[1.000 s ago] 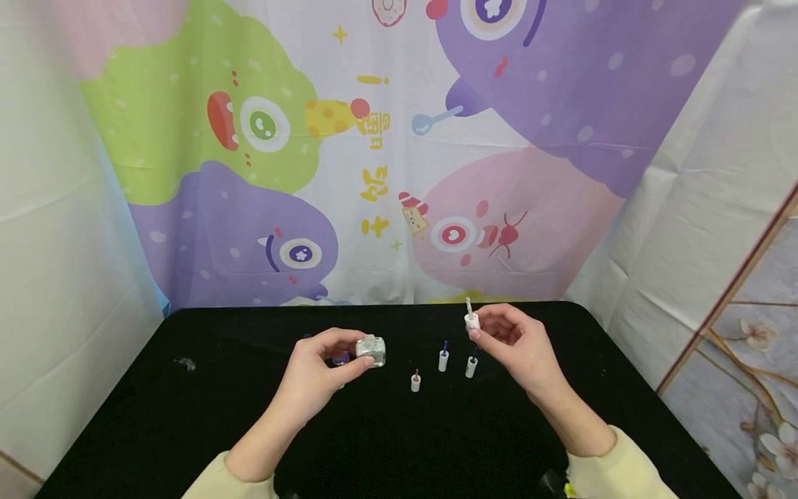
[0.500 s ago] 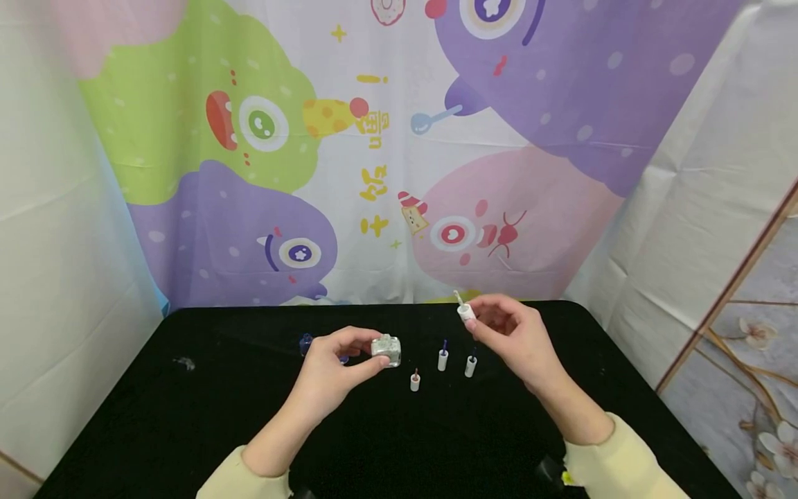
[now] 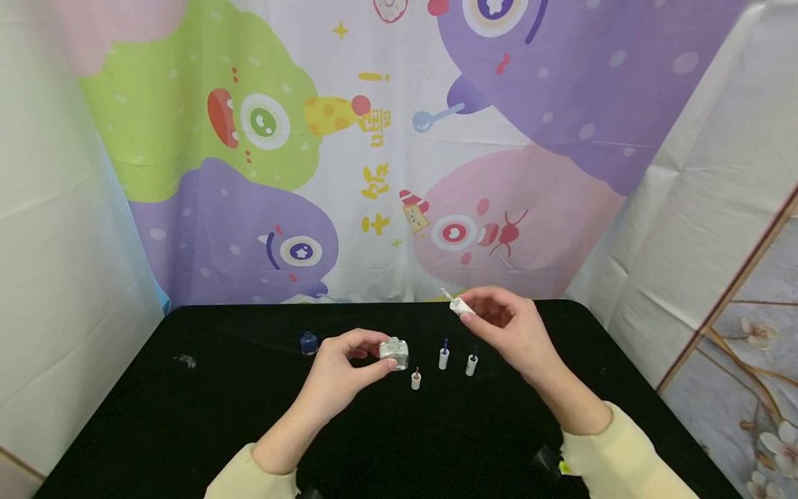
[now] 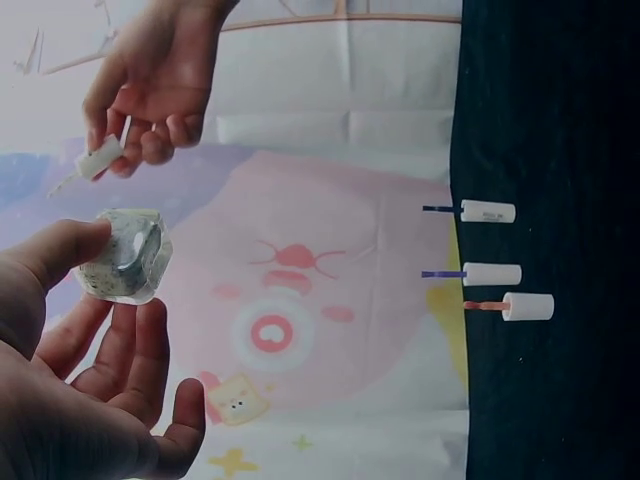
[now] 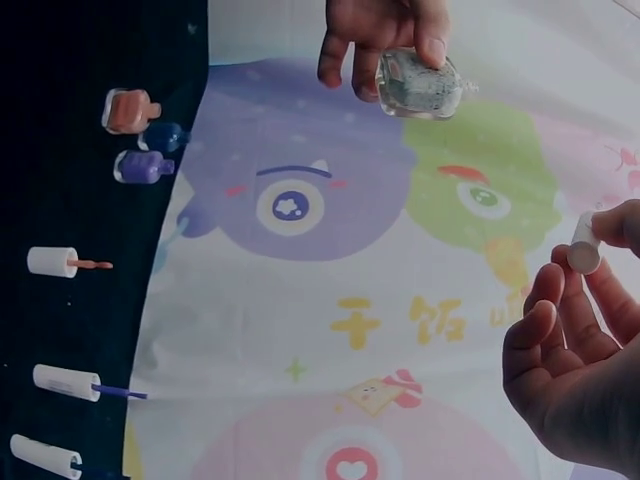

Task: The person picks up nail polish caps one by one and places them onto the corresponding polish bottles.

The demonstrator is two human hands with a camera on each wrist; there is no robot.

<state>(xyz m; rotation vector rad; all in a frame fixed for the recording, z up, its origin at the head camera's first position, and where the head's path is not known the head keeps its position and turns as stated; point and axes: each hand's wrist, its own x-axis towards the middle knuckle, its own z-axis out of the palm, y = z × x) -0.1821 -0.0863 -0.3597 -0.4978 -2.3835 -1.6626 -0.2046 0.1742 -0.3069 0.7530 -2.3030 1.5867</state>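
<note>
My left hand (image 3: 343,371) grips a clear glass nail polish bottle (image 3: 394,354) with silver glitter polish, thumb in front and fingers behind. The bottle's neck is uncapped. Higher and to the right, my right hand (image 3: 514,333) pinches a white nail polish cap (image 3: 462,307) between thumb and fingers. Its brush (image 4: 62,186) is coated pale and tilts up to the left, apart from the bottle. Three more white caps stand on the table with brushes up: one with a brown-orange brush (image 3: 415,380), one purple (image 3: 443,357), one dark blue (image 3: 472,364).
On the black tabletop (image 3: 399,443), a dark blue bottle (image 3: 308,343) stands behind my left hand. The right wrist view also shows an orange bottle (image 5: 130,111) and a purple bottle (image 5: 143,167) beside it. A printed curtain (image 3: 374,263) hangs behind the table.
My left hand has moved right with the glitter bottle, uncovering the dark blue bottle. My right hand has risen and shifted left, tipping the cap so its brush leans left.
</note>
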